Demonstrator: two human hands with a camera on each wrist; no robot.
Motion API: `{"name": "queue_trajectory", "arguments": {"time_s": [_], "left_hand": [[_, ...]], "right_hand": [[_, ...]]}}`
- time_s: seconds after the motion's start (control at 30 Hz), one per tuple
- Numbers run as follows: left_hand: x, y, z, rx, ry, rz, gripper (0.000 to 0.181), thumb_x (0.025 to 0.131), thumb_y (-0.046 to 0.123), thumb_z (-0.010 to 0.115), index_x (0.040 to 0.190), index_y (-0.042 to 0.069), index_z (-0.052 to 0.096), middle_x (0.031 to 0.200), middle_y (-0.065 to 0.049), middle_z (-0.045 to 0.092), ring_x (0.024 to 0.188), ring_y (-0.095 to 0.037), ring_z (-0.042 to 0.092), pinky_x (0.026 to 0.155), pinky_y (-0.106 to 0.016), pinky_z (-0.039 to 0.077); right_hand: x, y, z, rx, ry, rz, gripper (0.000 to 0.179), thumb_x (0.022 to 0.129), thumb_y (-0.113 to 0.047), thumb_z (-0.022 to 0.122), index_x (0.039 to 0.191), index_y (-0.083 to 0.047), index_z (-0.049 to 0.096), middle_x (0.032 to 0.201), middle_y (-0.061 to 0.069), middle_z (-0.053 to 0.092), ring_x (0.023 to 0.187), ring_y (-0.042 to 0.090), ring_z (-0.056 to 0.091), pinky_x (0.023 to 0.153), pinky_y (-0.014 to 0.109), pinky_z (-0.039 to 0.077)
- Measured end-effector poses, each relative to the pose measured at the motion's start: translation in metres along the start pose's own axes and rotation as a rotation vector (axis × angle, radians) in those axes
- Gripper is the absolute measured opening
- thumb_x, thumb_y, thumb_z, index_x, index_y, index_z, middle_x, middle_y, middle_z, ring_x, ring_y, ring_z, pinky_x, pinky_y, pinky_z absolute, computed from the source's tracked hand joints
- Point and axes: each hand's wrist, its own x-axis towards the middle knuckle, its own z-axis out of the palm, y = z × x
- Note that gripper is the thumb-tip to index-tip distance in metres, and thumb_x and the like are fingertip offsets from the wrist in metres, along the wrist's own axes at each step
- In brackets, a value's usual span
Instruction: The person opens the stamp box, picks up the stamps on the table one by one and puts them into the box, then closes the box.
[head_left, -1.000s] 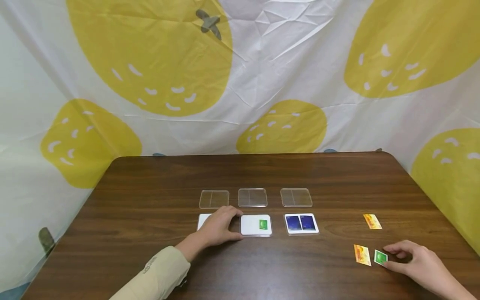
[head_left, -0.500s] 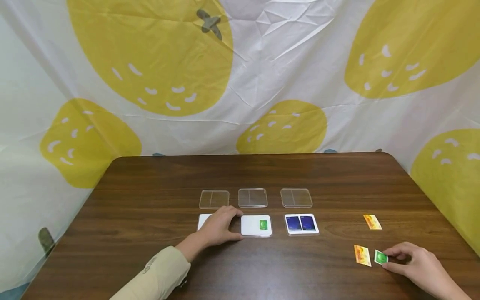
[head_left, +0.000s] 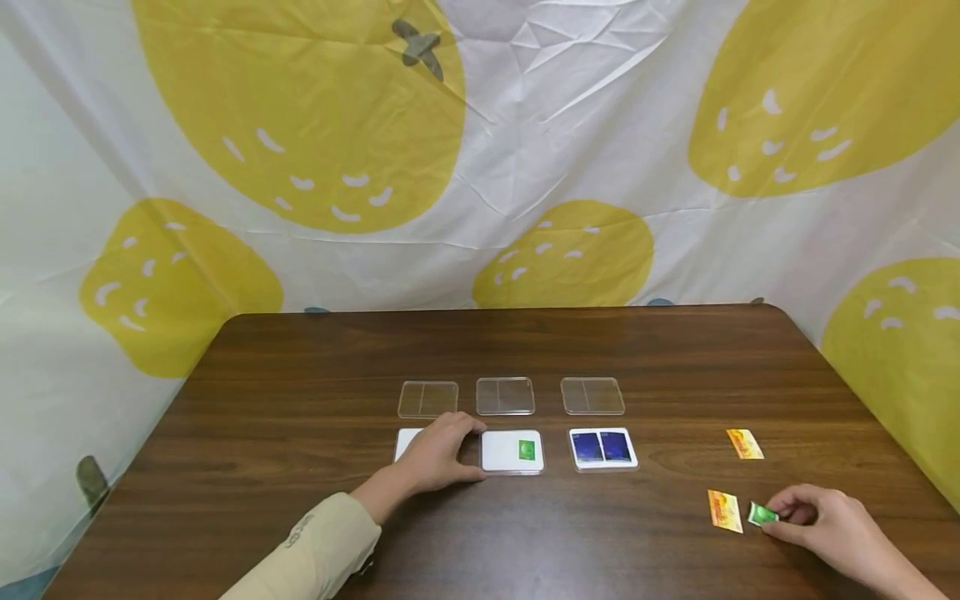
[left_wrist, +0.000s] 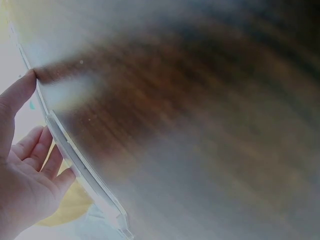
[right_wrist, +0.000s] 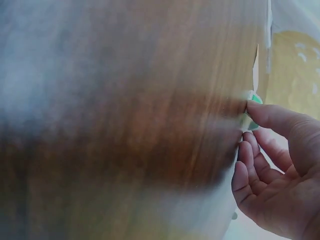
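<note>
My right hand (head_left: 832,521) pinches a small green stamp (head_left: 762,513) between thumb and fingers. The stamp is tilted, its white edge showing; in the right wrist view the thumb partly covers the stamp (right_wrist: 256,98). Just left of it lies an orange-yellow stamp (head_left: 724,510), with a second orange-yellow stamp (head_left: 745,444) farther back. My left hand (head_left: 438,454) holds the left end of the middle clear case (head_left: 498,452), thumb at the near corner and index finger at the far one. That case has a white insert with one green stamp (head_left: 527,450) on its right half.
Left of it, another white-insert case (head_left: 405,440) is mostly hidden under my left hand. A third case (head_left: 603,462) bears two dark-blue stamps. Behind them lie three clear lids (head_left: 428,400). A fruit-print cloth (head_left: 360,275) hangs behind the brown table (head_left: 300,358).
The green stamp in my right hand has tipped up from facing the camera to a slant. My right fingers have closed in more over it. The left hand and cases have stayed put.
</note>
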Motion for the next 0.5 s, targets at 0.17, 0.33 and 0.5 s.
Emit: {"name": "queue_trajectory", "arguments": {"time_s": [0.17,0.33,0.5], "left_hand": [[0.0001,-0.0001,-0.0001,0.002,0.001,-0.002,0.053,0.068,0.03,0.077,0.11,0.005,0.058,0.108,-0.005,0.06,0.103,-0.021,0.052,0.088,-0.036,0.042],[0.0002,-0.001,0.0005,0.002,0.001,0.004,0.053,0.068,0.03,0.077,0.11,0.004,0.058,0.108,-0.005,0.06,0.103,-0.021,0.052,0.088,-0.035,0.042],[0.0007,-0.0017,0.001,0.007,0.002,0.008,0.053,0.068,0.03,0.077,0.11,0.005,0.058,0.108,-0.005,0.06,0.103,-0.021,0.052,0.088,-0.034,0.042]], "right_hand": [[0.0004,-0.0014,0.0004,0.027,0.003,0.008,0.021,0.069,-0.021,0.076,0.08,-0.009,0.063,0.07,-0.005,0.058,0.059,-0.002,0.048,0.052,0.02,0.04],[0.0062,-0.0025,-0.0037,0.084,-0.066,0.055,0.026,0.068,-0.018,0.077,0.086,-0.003,0.064,0.074,0.0,0.058,0.06,0.0,0.049,0.054,0.021,0.041],[0.009,-0.0037,-0.0074,0.09,-0.104,0.053,0.025,0.068,-0.017,0.077,0.085,-0.003,0.065,0.074,0.0,0.058,0.061,-0.001,0.049,0.055,0.021,0.04]]}}
